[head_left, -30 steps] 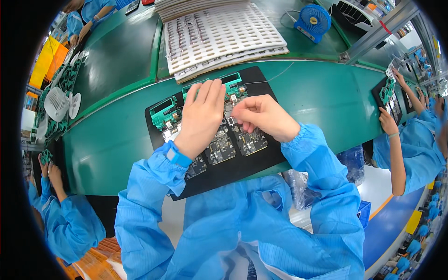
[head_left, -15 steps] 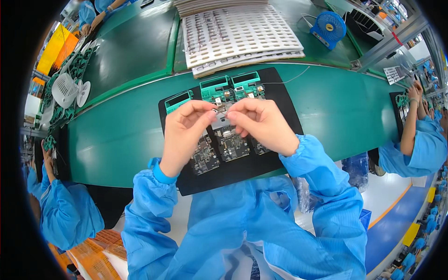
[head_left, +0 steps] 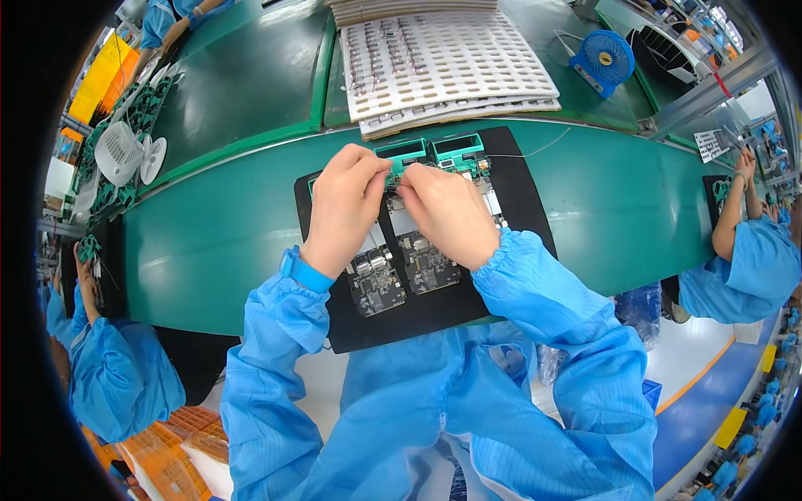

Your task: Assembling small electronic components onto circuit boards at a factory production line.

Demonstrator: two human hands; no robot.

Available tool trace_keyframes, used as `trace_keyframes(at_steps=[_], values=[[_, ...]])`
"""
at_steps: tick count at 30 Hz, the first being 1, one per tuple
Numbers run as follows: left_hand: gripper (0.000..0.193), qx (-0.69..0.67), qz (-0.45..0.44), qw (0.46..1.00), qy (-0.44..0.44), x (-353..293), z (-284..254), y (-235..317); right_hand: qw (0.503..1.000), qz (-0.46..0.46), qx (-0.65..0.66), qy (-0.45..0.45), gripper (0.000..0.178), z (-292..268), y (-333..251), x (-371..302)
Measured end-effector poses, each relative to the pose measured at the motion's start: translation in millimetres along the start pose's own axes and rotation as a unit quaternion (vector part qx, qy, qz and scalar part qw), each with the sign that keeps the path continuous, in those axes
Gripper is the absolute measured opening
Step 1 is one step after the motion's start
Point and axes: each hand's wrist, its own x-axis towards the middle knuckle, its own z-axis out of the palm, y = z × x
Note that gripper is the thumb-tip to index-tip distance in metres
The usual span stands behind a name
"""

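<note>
On a black mat (head_left: 526, 192) lie circuit boards, with one board (head_left: 378, 284) below my left hand and another board (head_left: 429, 265) partly under my right hand. Green plastic frames stand at their far ends: a middle frame (head_left: 402, 150) and a right frame (head_left: 458, 145). My left hand (head_left: 344, 204) is closed, its thumb and fingertips pinched at the near edge of the middle frame. Closed as well, my right hand (head_left: 451, 210) has its fingertips beside the left ones. Whatever is between the fingers is hidden. A third frame is mostly covered by my left hand.
Beyond the green table (head_left: 209, 242) stands a stack of white slotted trays (head_left: 451, 71) holding small parts. A blue fan (head_left: 603, 60) is to its right. A white fan (head_left: 121, 154) sits among green parts at left. Co-workers in blue sleeves (head_left: 748, 263) work on both sides.
Both hands have moved forward and down from above the boards to the middle green frame. The small part that showed between my fingertips is now hidden. The whole view has shifted slightly.
</note>
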Motion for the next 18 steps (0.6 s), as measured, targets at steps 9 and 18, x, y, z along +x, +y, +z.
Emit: trace_keyframes(at_steps=[9,18], values=[[0.035,0.208,0.119,0.97,-0.046,-11.7,-6.8,5.7,0.999,-0.014,0.037,0.003,0.009,-4.0,6.6,-3.3],[0.046,0.131,0.055,0.989,-0.031,-23.0,-24.5,11.0,0.936,0.1,0.333,-0.055,0.014,-22.9,-20.9,-9.4]])
